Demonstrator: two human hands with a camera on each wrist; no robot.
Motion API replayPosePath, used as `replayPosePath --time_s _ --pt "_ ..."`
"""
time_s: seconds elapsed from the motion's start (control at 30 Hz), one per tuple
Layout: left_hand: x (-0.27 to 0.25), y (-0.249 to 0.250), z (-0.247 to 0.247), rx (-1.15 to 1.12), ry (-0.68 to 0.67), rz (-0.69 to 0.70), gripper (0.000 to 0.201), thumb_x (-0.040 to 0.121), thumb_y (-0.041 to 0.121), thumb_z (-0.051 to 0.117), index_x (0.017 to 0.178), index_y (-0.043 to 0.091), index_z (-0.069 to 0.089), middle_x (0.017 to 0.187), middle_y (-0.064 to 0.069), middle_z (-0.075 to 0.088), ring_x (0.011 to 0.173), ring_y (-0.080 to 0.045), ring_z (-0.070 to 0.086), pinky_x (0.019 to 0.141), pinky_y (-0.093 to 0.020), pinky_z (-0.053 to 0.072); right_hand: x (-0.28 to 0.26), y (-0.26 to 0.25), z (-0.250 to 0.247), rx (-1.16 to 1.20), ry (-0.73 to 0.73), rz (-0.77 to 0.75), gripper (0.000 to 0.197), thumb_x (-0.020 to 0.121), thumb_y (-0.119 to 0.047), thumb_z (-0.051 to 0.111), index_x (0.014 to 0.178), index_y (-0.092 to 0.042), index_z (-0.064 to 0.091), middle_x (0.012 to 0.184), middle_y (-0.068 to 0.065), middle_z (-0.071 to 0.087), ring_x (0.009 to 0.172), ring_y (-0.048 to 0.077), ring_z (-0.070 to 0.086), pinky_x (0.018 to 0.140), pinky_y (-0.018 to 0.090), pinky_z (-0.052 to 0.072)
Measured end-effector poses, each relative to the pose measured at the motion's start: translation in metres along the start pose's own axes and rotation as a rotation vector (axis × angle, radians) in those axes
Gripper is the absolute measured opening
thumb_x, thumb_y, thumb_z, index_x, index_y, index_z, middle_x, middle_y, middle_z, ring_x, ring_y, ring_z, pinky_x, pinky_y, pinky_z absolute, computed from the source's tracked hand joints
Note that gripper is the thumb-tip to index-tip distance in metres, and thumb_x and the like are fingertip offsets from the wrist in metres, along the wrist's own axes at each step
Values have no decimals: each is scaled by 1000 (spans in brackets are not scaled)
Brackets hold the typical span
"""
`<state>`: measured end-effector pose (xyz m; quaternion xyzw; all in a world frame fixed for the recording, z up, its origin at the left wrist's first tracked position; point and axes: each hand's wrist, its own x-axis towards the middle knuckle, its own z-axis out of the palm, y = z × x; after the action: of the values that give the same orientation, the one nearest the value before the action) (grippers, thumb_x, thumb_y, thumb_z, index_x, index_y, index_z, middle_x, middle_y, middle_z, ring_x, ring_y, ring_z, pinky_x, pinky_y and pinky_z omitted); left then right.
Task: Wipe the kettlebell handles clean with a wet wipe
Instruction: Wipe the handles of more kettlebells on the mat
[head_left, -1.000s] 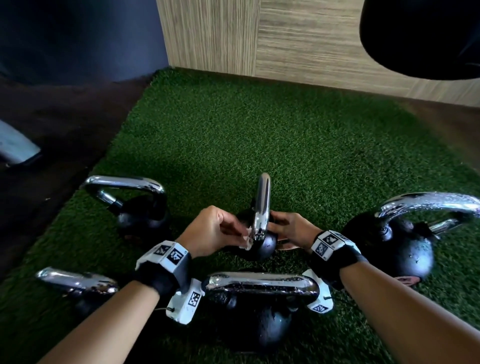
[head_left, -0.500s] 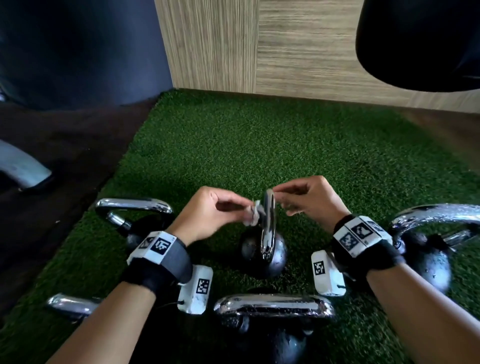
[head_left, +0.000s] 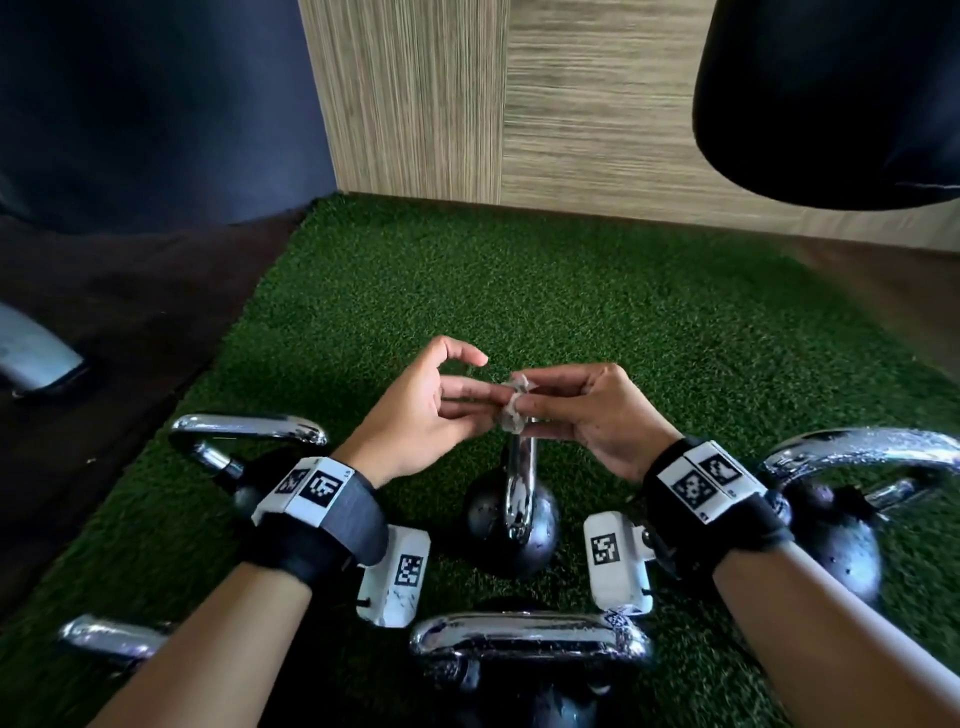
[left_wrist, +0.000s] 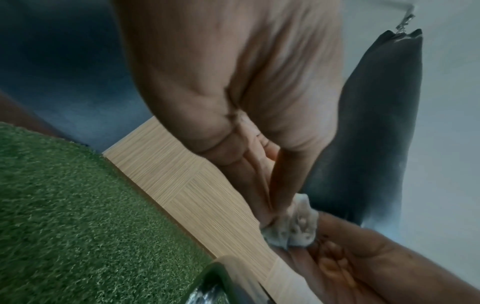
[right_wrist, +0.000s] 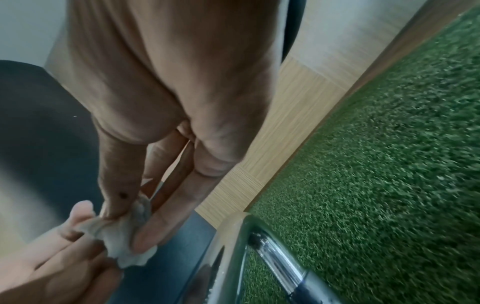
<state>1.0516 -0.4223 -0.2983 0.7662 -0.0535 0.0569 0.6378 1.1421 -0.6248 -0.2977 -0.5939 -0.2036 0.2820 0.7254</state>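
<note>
A small black kettlebell (head_left: 511, 525) stands on the green turf (head_left: 571, 291), its chrome handle (head_left: 521, 467) edge-on to me. Just above the handle's top, both hands meet on a crumpled white wet wipe (head_left: 514, 413). My left hand (head_left: 491, 408) reaches in from the left and pinches the wipe (left_wrist: 293, 228) at its fingertips, with the index finger arched up clear of it. My right hand (head_left: 535, 405) pinches the wipe (right_wrist: 122, 236) between thumb and index finger. The wipe is off the handle (right_wrist: 275, 265).
Several more kettlebells ring the small one: one at left (head_left: 249, 431), one at right (head_left: 857, 447), one close in front of me (head_left: 530, 634), one at lower left (head_left: 109, 636). A black punching bag (head_left: 831, 104) hangs at upper right. A wood-panel wall (head_left: 571, 104) backs the turf.
The wipe has left the handle. Both hands rose from the handle's side to above its top. The right hand let go of the handle and took hold of the wipe.
</note>
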Motion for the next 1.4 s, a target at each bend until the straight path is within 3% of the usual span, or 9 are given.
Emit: replayPosePath --time_s 0.13,0.27,0.37,0.47,0.63,0.77,0.93,1.23,1.4 --pt "-2 -7 2 29 -132 -43 59 89 -24 53 118 26 42 120 5 76 117 -11 69 90 -23 55 3 12 -14 96 -2 34 32 74 2 74 106 4 73 109 24 74 88 32 75 76 35 63" --pt "-2 -26 1 474 -123 -259 77 80 -20 58 128 40 52 136 14 64 132 -11 57 103 -34 53 7 29 -34 148 199 70 20 83 10 68 100 3 73 104 23 75 87 28 75 71 33 64" --pt "-5 -48 9 816 -369 -393 106 73 4 85 159 26 27 162 4 37 148 -17 37 115 -23 33 8 41 -49 117 330 120 21 84 12 68 104 5 73 103 24 75 83 28 76 66 30 64" --pt "-10 -68 31 783 -535 -318 138 60 33 97 163 21 6 168 -1 24 153 -19 25 127 -35 21 8 53 -54 25 379 187 20 80 12 72 96 0 75 100 21 76 77 26 77 62 28 63" --pt "-14 -97 63 882 -416 -246 139 59 75 80 161 25 1 167 4 5 155 -24 16 126 -46 26 17 71 -41 -44 358 218 28 78 15 74 104 5 71 90 16 77 75 22 75 64 27 63" --pt "-14 -97 64 865 -374 -124 97 75 47 77 145 42 10 163 -3 14 148 -30 31 115 -32 26 25 84 -34 -156 399 191 34 70 6 85 100 -3 74 80 4 79 74 16 77 65 23 61" --pt "-16 -92 58 719 -371 -167 122 77 38 85 160 20 -2 164 -7 24 152 -26 28 123 -46 32 29 102 -32 -317 385 231 9 80 -16 82 84 -23 78 84 3 79 74 20 73 77 37 62" --pt "-16 -95 62 764 -365 -195 123 78 37 85 160 11 -3 166 -11 16 154 -26 20 124 -47 28 31 86 -34 -504 243 249 10 86 -6 74 87 -13 81 89 8 78 85 20 72 93 44 59" --pt "-16 -100 62 760 -355 -289 126 76 40 85 160 24 -7 167 0 12 154 -22 19 124 -45 30 30 84 -33 -463 326 225 20 82 -3 78 102 -4 77 80 4 78 71 13 76 67 25 63"
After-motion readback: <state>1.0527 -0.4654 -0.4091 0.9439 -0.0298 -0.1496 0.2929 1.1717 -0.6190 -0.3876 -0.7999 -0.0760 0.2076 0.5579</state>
